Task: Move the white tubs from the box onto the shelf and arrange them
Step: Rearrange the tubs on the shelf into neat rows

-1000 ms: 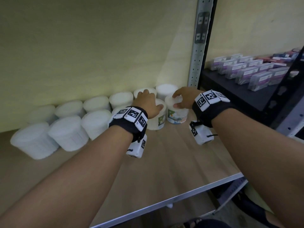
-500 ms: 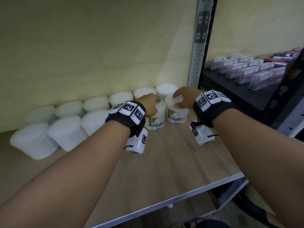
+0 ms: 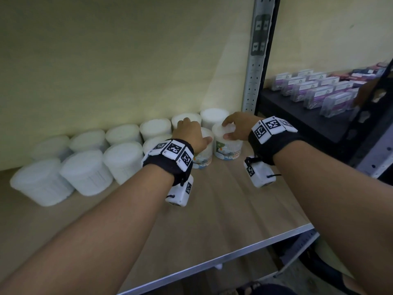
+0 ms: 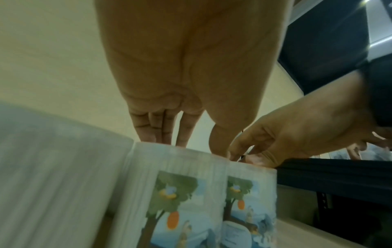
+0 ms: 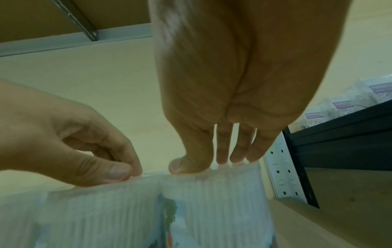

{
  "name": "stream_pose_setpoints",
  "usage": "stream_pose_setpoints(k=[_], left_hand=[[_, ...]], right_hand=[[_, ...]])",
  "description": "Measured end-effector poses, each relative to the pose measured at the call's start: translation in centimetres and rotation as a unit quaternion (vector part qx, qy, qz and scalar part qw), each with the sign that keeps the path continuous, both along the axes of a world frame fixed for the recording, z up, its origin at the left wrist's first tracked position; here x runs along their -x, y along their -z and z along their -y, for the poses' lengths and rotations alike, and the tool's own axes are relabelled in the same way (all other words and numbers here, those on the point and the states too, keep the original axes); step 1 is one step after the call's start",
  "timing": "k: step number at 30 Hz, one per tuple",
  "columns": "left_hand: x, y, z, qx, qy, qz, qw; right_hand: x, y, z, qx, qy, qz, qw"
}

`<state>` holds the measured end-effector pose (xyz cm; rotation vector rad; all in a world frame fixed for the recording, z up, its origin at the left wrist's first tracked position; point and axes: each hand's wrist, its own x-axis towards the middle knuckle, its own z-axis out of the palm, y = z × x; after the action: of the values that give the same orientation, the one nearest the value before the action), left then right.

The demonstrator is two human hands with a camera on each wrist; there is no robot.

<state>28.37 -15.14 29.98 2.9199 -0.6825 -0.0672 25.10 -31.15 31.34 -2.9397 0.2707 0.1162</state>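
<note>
Two rows of white tubs stand at the back of the wooden shelf. At the right end of the front row stand two tubs with picture labels. My left hand grips the left labelled tub from above, fingers and thumb curled over its lid rim. My right hand grips the right labelled tub the same way. In the left wrist view my left hand is on its tub. The right wrist view shows my right hand on its tub. Both tubs stand on the shelf, side by side.
A grey perforated upright stands just right of the tubs. Beyond it a black shelf carries rows of small purple-labelled boxes. A yellow wall backs the tubs. Bare wood runs to the shelf's metal front edge.
My left hand has twisted on its tub, and more of that tub's label now faces the front. The right hand and its tub have stayed in place.
</note>
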Motion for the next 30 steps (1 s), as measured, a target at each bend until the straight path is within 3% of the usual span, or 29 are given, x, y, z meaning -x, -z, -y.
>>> stream_pose_setpoints(k=[12,30], left_hand=[[-0.2,-1.3,-0.9,0.018,0.052,-0.065,0.996],[2.3,-1.7,-1.6,0.033,0.06,-0.074,0.995]], right_hand=[[0.3,-0.1,-0.2,0.003,0.002,0.002,1.0],[3.1,-0.5,-1.0,0.026,0.002,-0.01,1.0]])
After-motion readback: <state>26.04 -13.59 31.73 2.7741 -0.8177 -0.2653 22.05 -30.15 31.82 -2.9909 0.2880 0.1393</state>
